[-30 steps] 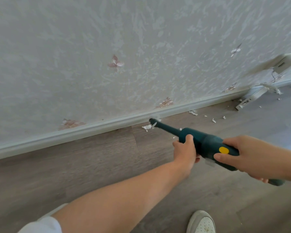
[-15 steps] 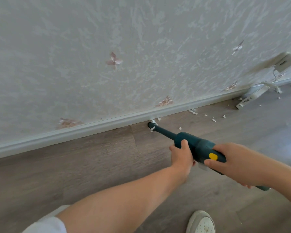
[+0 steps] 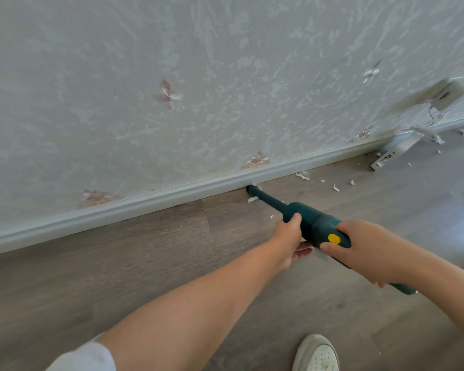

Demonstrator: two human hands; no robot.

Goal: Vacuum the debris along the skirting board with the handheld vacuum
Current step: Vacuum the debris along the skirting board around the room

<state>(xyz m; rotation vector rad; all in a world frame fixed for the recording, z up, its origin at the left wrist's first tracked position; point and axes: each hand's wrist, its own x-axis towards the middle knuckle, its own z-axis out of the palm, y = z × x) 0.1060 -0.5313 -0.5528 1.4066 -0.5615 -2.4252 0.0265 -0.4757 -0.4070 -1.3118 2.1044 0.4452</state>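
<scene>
A dark teal handheld vacuum (image 3: 315, 223) with a yellow button points up-left, its narrow nozzle tip touching the foot of the pale skirting board (image 3: 145, 203). My left hand (image 3: 288, 241) grips the front of the vacuum's body. My right hand (image 3: 364, 250) holds the rear handle, thumb beside the button. Small white debris scraps (image 3: 302, 175) lie on the floor along the board to the right of the nozzle, and one scrap (image 3: 252, 199) rests just below the tip.
The wood-look floor (image 3: 145, 263) runs under a textured floral wall (image 3: 198, 76). A white device (image 3: 393, 153) with a cable and a wall-mounted adapter (image 3: 449, 93) sit at the right. My white shoe (image 3: 316, 353) is at the bottom edge.
The vacuum has pushed forward and left until its nozzle reached the skirting board. The scraps that lay at the tip a second ago are mostly gone.
</scene>
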